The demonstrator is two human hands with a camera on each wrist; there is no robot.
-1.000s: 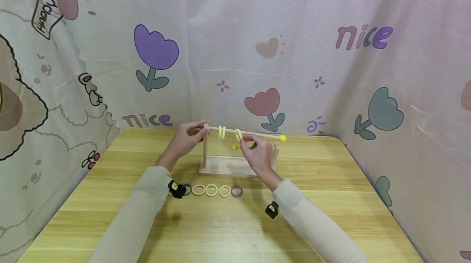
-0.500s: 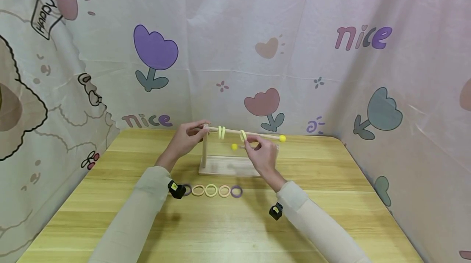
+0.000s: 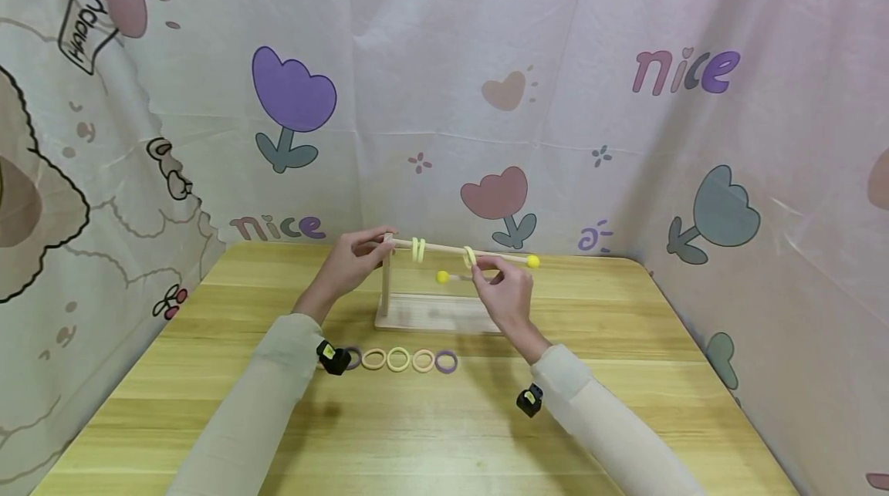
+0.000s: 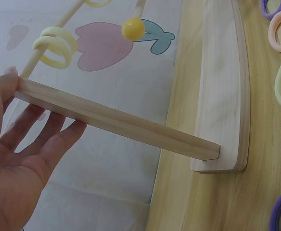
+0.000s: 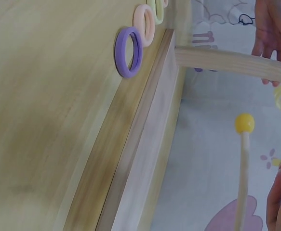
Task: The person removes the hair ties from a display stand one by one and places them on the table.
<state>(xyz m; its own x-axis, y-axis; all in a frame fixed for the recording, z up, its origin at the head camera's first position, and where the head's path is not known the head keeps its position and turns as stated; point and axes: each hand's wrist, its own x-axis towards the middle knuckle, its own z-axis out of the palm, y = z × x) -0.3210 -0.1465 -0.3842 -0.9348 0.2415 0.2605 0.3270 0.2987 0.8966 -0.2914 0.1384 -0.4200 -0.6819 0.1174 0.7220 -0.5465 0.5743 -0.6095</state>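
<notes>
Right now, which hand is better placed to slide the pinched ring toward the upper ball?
Probably the right hand, nearer that yellow ball and pinching the yellow ring; the left hand holds the wooden post.

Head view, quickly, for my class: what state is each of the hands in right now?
Left hand: closed, holding the top of the wooden post.
Right hand: closed, pinching a pale yellow ring.

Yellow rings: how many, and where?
4: two rings on the upper rod near the left hand, one pinched by the right hand at that rod, one on the table between peach rings. Others may be hidden behind the left wrist camera.
</notes>
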